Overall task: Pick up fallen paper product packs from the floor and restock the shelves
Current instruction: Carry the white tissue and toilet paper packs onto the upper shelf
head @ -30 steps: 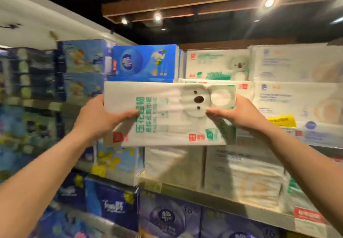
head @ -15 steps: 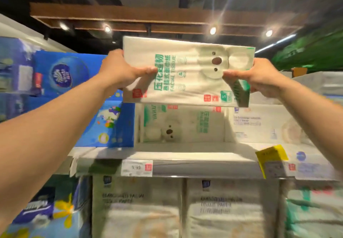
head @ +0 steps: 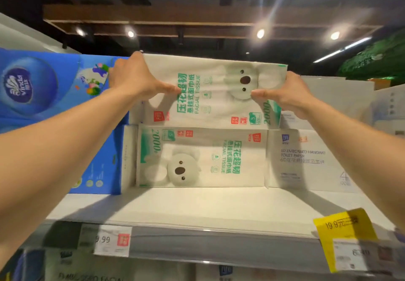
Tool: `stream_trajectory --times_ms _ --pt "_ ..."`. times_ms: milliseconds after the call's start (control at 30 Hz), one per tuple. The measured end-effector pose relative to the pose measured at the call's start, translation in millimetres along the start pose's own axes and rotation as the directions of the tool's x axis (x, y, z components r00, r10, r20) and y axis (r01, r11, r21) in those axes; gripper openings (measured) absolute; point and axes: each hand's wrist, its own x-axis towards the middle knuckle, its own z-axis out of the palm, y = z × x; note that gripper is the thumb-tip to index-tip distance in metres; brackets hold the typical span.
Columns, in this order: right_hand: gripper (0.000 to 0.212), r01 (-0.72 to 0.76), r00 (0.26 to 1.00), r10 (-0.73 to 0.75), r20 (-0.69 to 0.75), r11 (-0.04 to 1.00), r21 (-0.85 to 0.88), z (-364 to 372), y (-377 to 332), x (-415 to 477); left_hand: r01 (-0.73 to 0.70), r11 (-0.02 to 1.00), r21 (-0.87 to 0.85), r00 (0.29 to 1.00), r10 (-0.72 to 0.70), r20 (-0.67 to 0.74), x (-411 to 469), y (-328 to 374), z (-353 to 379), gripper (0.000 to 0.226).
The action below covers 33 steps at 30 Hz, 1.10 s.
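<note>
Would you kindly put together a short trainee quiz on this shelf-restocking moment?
1. True or false: the left hand and right hand both grip the upper koala tissue pack.
2. That pack is directly: A) above the matching pack on the shelf; B) below it; C) behind it.
3. Fill in: the price tag at the shelf's right front edge is ____.
Key: 1 true; 2 A; 3 yellow.
</note>
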Motion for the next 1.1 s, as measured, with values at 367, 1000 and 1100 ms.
stream_trajectory --times_ms 367,1000,1100 --pt "0.111 -0.083 0.992 0.021 -0.124 0.849 -0.521 31.8 4.6 24.9 -0.198 0.903 0.381 0.937 0.289 -0.197 -0.3 -2.0 26.8 0.106" --pt "0.112 0.119 0.993 -0.076 0.093 0.706 -0.698 -23.7 -67.8 -217.4 -0.545 0.836 0.068 0.836 0.535 0.124 -164.1 -3.3 -53.5 0.118" --pt "0.112 0.073 0.996 -0.001 0.094 0.643 -0.763 -50.6 -82.2 -278.9 -0.608 0.794 -0.005 0.778 0.597 0.196 -210.2 3.9 -69.4 0.121"
